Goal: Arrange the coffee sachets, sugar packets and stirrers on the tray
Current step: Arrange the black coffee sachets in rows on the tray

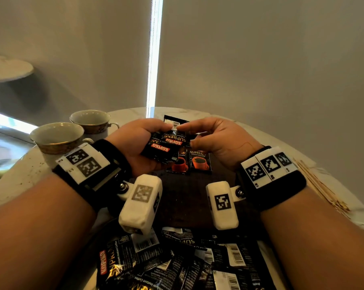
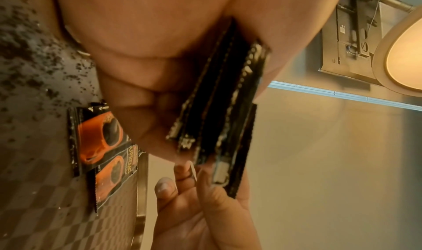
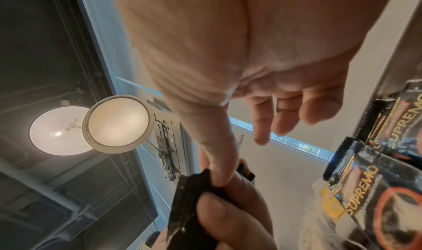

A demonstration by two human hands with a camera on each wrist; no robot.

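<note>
Right fingertips: my thumb and forefinger (image 1: pixel 182 127) pinch the top edge of the uppermost sachet; my other right fingers hang loosely curled and hold nothing.
Right hand (image 1: pixel 214 141): raised over the tray, palm turned toward my left hand.
Left fingers: my fingers (image 2: pixel 146 127) and thumb curl round a fanned stack of sachets (image 1: pixel 165 146), pressing it from both sides; the left wrist view shows the stack edge-on, several black layers thick.
Left hand (image 1: pixel 135 147): held above the tray, just beside my right hand, the two meeting at the stack's top.
Held stack: black Kopiko Supremo coffee sachets, red labels upside down to me, one white barcode end sticking up between my hands.
Placed sachets (image 1: pixel 189 162): two lie flat side by side on the tray, orange cups facing up, directly under my hands; their edges touch or nearly so.
Tray (image 1: pixel 183 197): dark, patterned surface, on the round pale table (image 1: pixel 13 185) between my forearms.
Loose pile (image 1: pixel 177 260): many more black sachets heaped on the table at the near edge, overlapping, some barcode-side up.
Stirrers (image 1: pixel 321 185): a bundle of thin wooden sticks lying on the table to the right of the tray, well apart from my hands.
Cups (image 1: pixel 57 137): two gold-rimmed cups stand on the table to the left, close together.
Sugar packets: I cannot tell where they are.
</note>
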